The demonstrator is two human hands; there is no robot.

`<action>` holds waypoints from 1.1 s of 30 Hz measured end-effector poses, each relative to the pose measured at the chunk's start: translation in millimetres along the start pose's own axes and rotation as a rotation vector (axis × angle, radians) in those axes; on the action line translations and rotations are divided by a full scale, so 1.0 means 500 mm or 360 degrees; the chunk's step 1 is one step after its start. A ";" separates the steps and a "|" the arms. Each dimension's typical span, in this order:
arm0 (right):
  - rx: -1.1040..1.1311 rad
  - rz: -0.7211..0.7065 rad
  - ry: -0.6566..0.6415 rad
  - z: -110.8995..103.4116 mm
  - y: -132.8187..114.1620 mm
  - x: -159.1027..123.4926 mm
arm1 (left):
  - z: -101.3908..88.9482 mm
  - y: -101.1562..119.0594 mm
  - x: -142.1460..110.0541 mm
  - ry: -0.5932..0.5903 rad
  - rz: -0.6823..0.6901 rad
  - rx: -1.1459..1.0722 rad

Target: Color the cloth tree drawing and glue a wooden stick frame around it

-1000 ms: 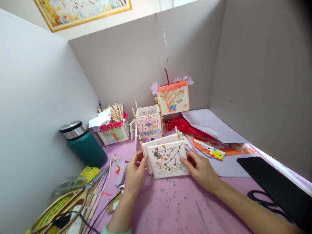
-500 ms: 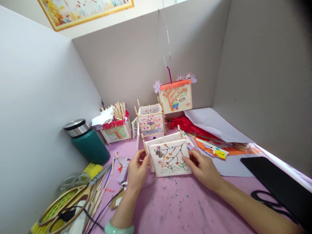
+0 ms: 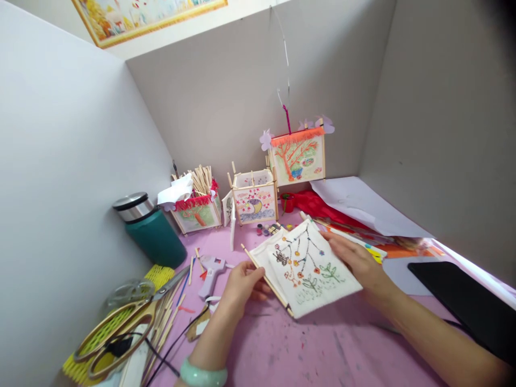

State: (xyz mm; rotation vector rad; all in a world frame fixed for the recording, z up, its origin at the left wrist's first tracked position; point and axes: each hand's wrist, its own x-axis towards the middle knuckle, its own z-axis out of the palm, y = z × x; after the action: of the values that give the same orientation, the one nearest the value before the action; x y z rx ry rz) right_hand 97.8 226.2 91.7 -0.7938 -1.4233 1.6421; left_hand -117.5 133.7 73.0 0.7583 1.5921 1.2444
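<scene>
Tilted back above the table is a small white lantern frame (image 3: 258,252) edged with wooden sticks. A white panel (image 3: 310,279) drawn with a branch, flowers and leaves lies across its front. My left hand (image 3: 244,287) grips the frame's left stick between thumb and fingers. At the panel's right edge, my right hand (image 3: 355,263) holds the panel, its fingertips partly hidden behind it. Behind them stand a finished-looking lantern (image 3: 255,207) with a moon drawing and a hanging lantern (image 3: 298,156) with orange fringe.
To the left are a green bottle (image 3: 155,236), a glue gun (image 3: 212,277), large scissors (image 3: 116,333) and loose wooden sticks (image 3: 165,322). A stick-filled box (image 3: 197,215) stands at the back. A black phone-like slab (image 3: 455,295) and white paper (image 3: 363,207) lie right.
The lantern frame and panel have tipped back, their top edge away from me and the panel's face turned upward. My right hand has slid up along the panel's right edge.
</scene>
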 end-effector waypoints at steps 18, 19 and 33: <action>-0.1081 -0.0271 -0.0806 0.031 0.026 -0.044 | 0.011 -0.003 -0.003 0.0002 -0.0172 0.0315; -0.1067 -0.0294 -0.0752 0.037 0.028 -0.044 | 0.011 -0.002 -0.003 -0.0024 -0.0167 0.0303; -0.0620 -0.0148 0.0456 -0.047 0.058 0.050 | 0.017 -0.012 0.003 0.0031 -0.0163 0.0153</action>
State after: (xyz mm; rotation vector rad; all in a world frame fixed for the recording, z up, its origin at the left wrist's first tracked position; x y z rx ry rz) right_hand 101.1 258.2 60.4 -1.1140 -1.5629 1.1390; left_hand -109.8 136.4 66.7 0.7173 1.6948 1.1115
